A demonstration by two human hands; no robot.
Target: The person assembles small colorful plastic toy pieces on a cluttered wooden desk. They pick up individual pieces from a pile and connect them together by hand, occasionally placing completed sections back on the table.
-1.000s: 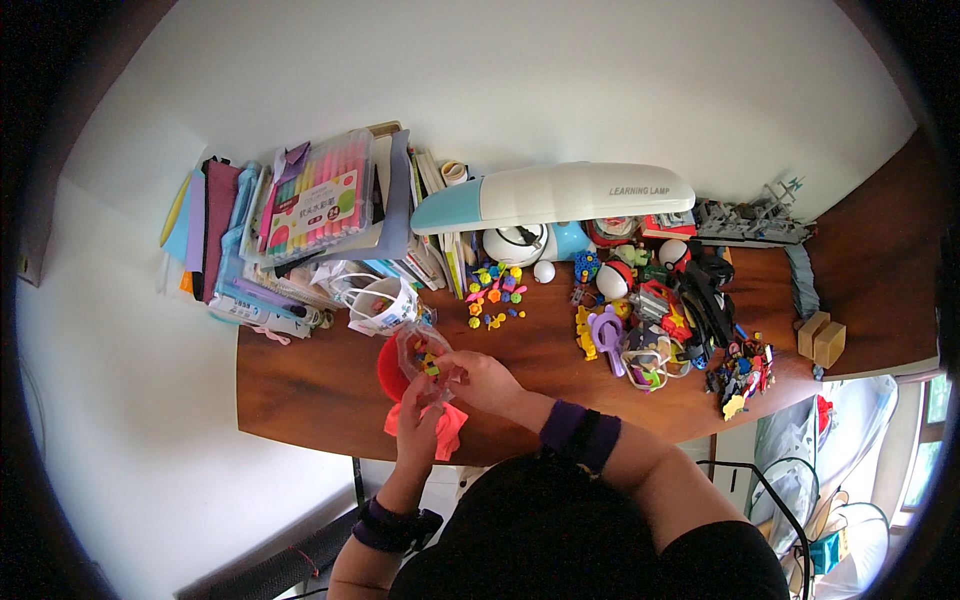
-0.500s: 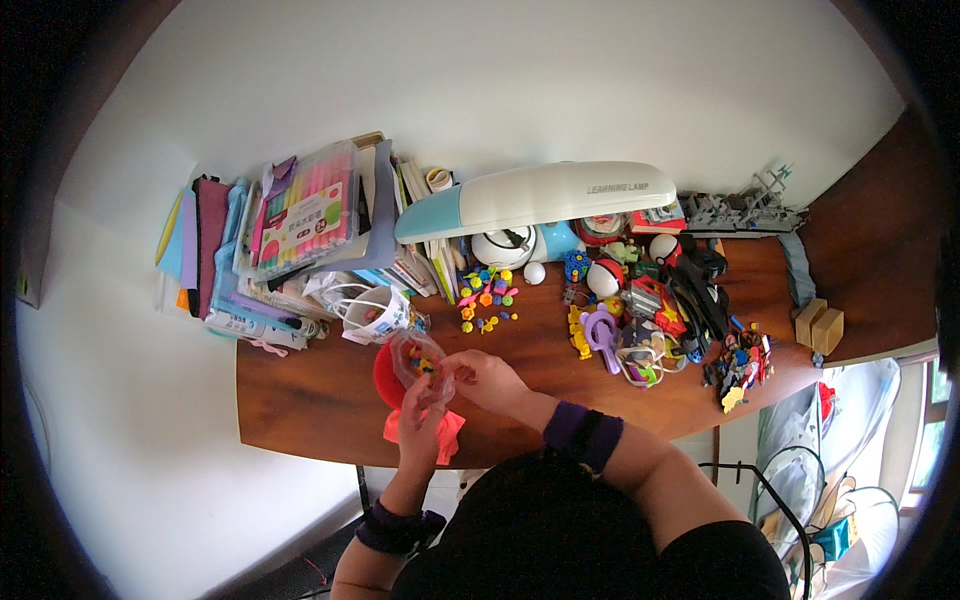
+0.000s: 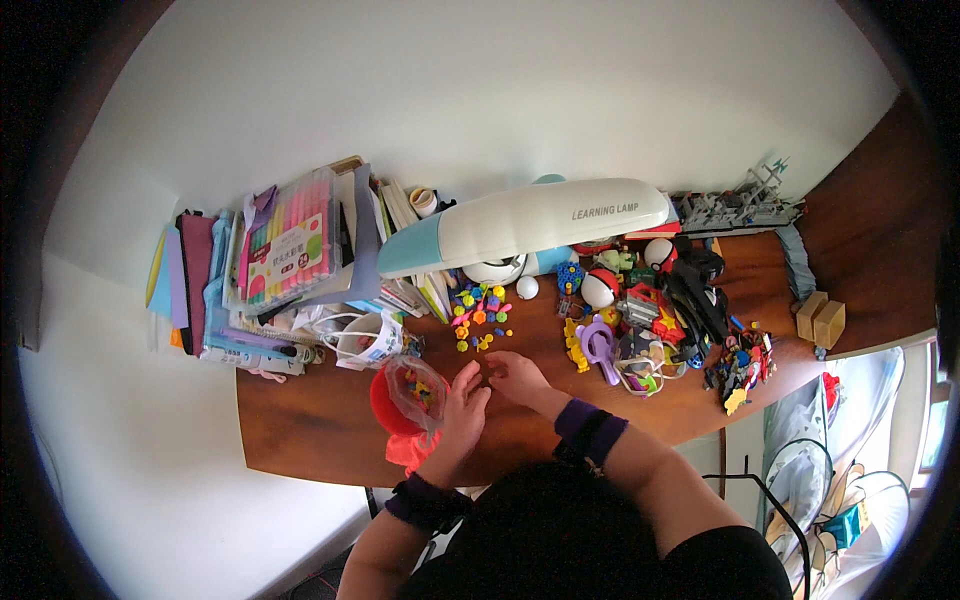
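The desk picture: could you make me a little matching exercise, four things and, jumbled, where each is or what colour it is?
Things:
1. Clear plastic bag
2. Loose bright pieces
3. Wooden blocks
4. Lamp

Places and colours:
A. Near the right end of the desk
B. White, with a light-blue end
C. Just left of the person's left hand
D. Scattered just below the lamp in the picture

Right pairs: 1-C, 2-D, 3-A, 4-B

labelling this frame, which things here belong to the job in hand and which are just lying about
Likely in use:
left hand
right hand
clear bag
colourful pieces inside it
red container
loose pieces

Apparently lying about:
white-and-blue lamp
marker case
tan blocks
white ball
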